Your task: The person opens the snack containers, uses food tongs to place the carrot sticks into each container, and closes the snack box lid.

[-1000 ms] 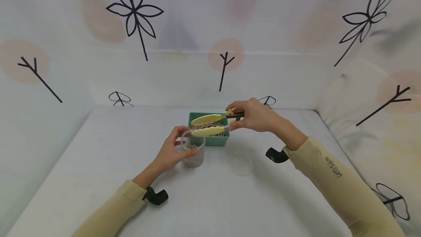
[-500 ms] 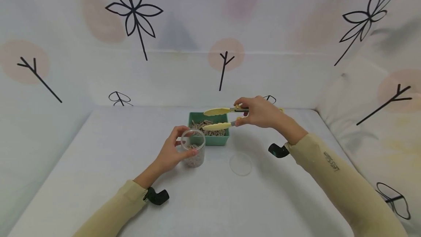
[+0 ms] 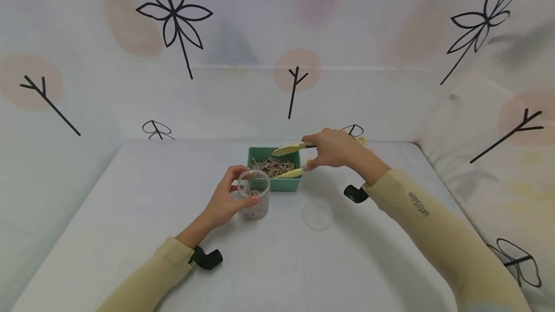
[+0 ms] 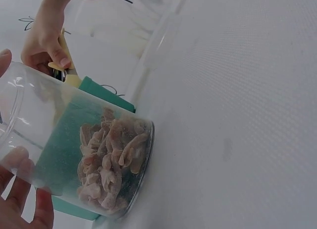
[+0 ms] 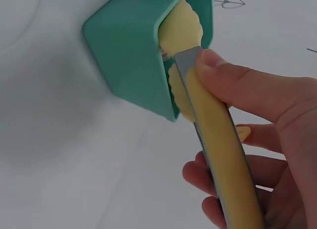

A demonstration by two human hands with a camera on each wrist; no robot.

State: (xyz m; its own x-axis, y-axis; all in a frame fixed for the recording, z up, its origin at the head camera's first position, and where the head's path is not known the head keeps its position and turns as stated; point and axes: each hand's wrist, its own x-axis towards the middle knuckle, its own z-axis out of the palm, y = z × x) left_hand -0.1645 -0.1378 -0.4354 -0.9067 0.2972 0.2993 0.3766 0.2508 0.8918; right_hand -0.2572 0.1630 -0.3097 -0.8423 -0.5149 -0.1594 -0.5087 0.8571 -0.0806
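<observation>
My left hand (image 3: pixel 223 204) holds a clear plastic jar (image 3: pixel 256 212) upright on the white table, fingers and thumb around its side. In the left wrist view, shrivelled brownish dried pieces (image 4: pixel 111 162) fill the jar's lower part. My right hand (image 3: pixel 333 149) grips yellow-tipped tongs (image 5: pixel 215 144) by their arms, thumb on one arm and fingers on the other. The tongs' scalloped heads are spread apart and dip into a green rectangular box (image 3: pixel 285 185) behind the jar. Similar brownish strips (image 3: pixel 272 166) lie in that box.
A thin clear round lid (image 3: pixel 317 216) lies flat on the table (image 3: pixel 269 264), right of the jar. White fabric walls with printed plants (image 3: pixel 243 105) stand behind and at both sides. Dark camera mounts (image 3: pixel 207 258) hang at the wrists.
The tongs have moved right from above the jar's mouth, then down into the green box with their heads apart. The left hand and jar have stayed put.
</observation>
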